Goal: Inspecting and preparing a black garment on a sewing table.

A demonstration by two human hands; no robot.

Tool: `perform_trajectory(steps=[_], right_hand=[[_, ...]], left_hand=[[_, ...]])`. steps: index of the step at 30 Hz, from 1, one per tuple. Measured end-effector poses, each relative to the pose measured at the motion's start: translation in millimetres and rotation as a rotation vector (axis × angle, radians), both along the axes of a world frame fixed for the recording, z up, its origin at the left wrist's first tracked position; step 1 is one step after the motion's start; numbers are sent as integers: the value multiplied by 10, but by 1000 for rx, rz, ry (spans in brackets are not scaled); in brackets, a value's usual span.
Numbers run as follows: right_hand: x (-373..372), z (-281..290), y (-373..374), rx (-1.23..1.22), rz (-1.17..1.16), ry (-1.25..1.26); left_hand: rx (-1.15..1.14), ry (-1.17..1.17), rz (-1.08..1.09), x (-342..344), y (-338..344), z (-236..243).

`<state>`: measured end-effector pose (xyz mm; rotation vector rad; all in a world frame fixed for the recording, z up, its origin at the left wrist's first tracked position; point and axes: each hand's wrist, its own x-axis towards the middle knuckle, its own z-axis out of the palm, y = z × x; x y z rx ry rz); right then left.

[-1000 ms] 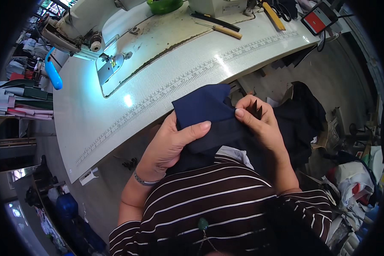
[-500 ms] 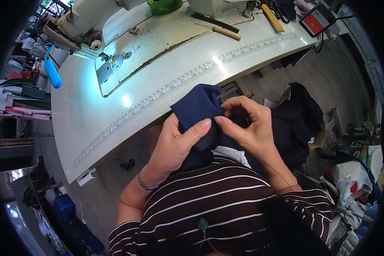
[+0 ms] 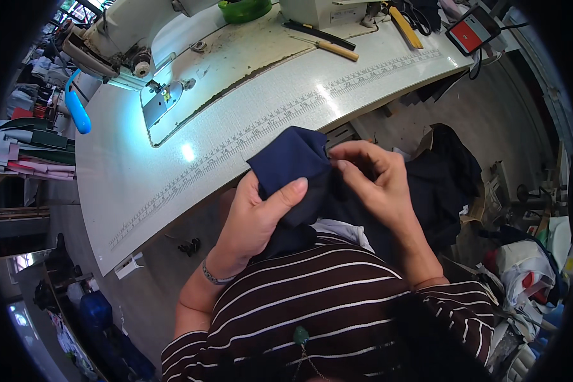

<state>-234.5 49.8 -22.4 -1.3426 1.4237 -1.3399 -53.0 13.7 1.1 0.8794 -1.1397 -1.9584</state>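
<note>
Dark navy cloth [image 3: 290, 156] is bunched up in front of me at the near edge of the table. My left hand [image 3: 258, 210] grips its left side, thumb lying on top and fingers underneath. At the cloth's right edge, the thumb and forefinger of my right hand [image 3: 372, 181] are pinched together. Whether they hold only the cloth's edge or some small thing as well cannot be made out. More of the dark fabric hangs down over my lap, and a bit of white cloth [image 3: 344, 230] shows beneath it.
A sewing machine [image 3: 121, 38] stands at the table's far left, its needle plate lit. On the white tabletop [image 3: 146, 191] lie a wooden-handled awl [image 3: 337, 49], a black tool [image 3: 318, 35] and a yellow-handled tool [image 3: 406, 28]. Dark garments [image 3: 449, 165] and a heap of bags [image 3: 525, 274] are at right.
The cloth has shifted slightly left with my left hand, showing more of its flat face. My right hand has moved slightly up and right, still pinching near its edge.
</note>
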Motion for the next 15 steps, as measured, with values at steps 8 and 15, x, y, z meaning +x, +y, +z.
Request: perform_trajectory(steps=[8,15], right_hand=[[-46,114,1,-462,-8,383],[-60,88,-76,-599,87,569]], left_hand=[[128,57,10,-19,-45,-5],[151,71,-1,-29,-38,-11]])
